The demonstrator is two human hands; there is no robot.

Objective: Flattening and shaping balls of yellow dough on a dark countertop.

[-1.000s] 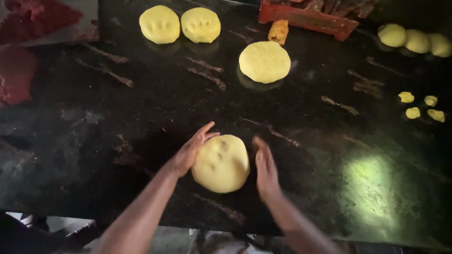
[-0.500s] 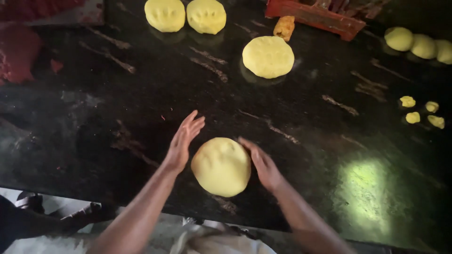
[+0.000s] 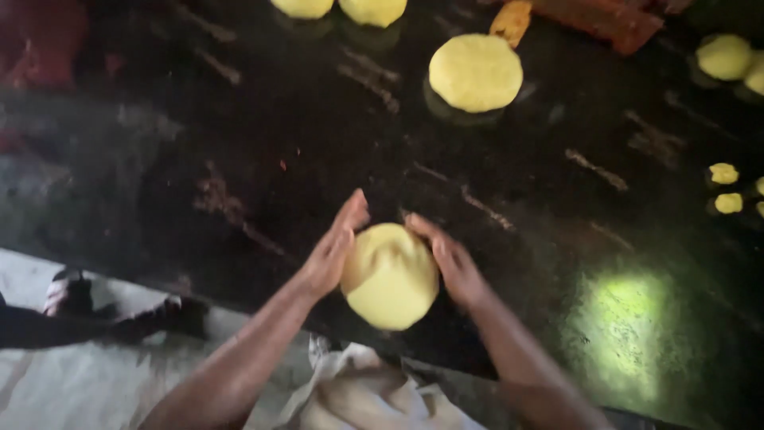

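- Since the earlier frames, the yellow dough disc point(image 3: 390, 276) has been drawn closer to the near edge of the dark stone counter point(image 3: 199, 143), and both hands have been closed in against its sides; the whole view has also shifted, so that the far row of dough pieces now sits at the very top of the picture.
- The dough disc is seen lying on the counter just inside its near edge, round and smooth, slightly blurred by motion.
- The left hand point(image 3: 334, 248) is held flat with fingers together and extended, its palm laid against the left flank of the disc.
- The right hand point(image 3: 450, 259) is likewise held flat with fingers together, pressed against the upper right rim of the disc, so that the dough is cupped between the two palms.
- A second flattened dough round point(image 3: 475, 72) is placed well apart, farther back on the counter.
- Two more yellow rounds point(image 3: 338, 8) are cut off by the top edge.
- Small dough balls point(image 3: 723, 56) are found at the far right, with tiny yellow scraps point(image 3: 723, 173) below them.
- An orange-red tray point(image 3: 605, 20) lies at the top.
- A pale cloth point(image 3: 366, 394) is seen below the counter edge, between the forearms.
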